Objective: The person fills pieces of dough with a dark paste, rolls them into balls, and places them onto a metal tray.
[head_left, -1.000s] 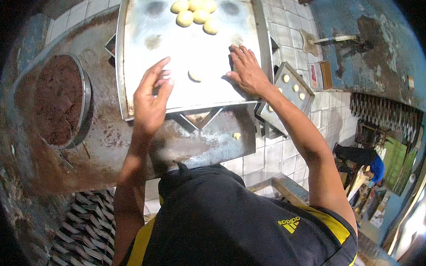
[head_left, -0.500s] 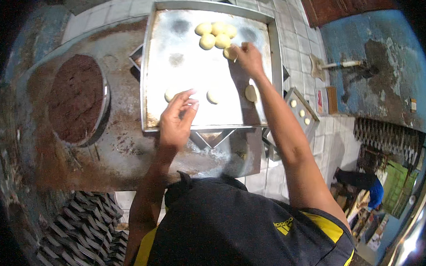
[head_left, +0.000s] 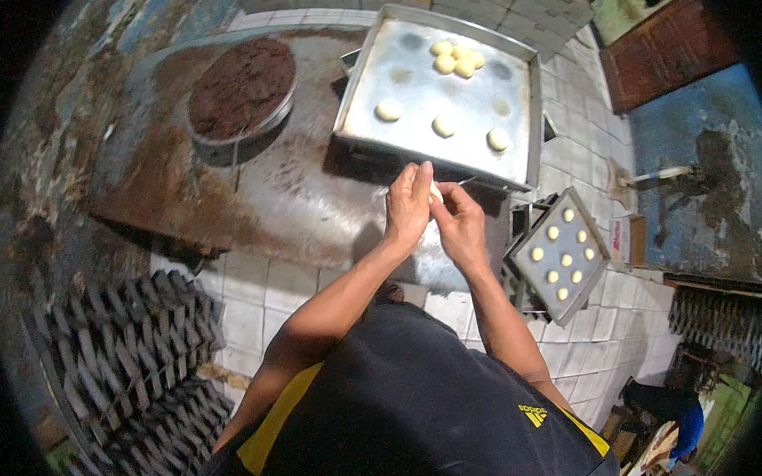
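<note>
My left hand (head_left: 408, 206) and my right hand (head_left: 460, 222) meet in front of a metal baking tray (head_left: 433, 159), at its near edge. Between them is a small piece of pale dough (head_left: 435, 193), mostly covered by my fingers. The fingers of both hands are closed about it. On the tray, several yellowish dough balls (head_left: 444, 64) sit bunched at the far side. Closer to me, three more lie spaced apart in a row: a left ball (head_left: 387, 110), a middle ball (head_left: 444, 125) and a right ball (head_left: 498, 139).
A round metal basin (head_left: 264, 126) heaped with dark brown crumbly filling (head_left: 242, 84) stands left on the stained table (head_left: 307, 190). Lower right, a smaller tray (head_left: 573, 205) carries several spaced dough balls. Dark slatted stacks (head_left: 135, 342) fill the lower left. A person (head_left: 687, 429) is partly visible far right.
My right hand has taken a dough ball from the bunch and drawn back toward me. My left hand has left the near-left ball and joined it. The view has shifted.
</note>
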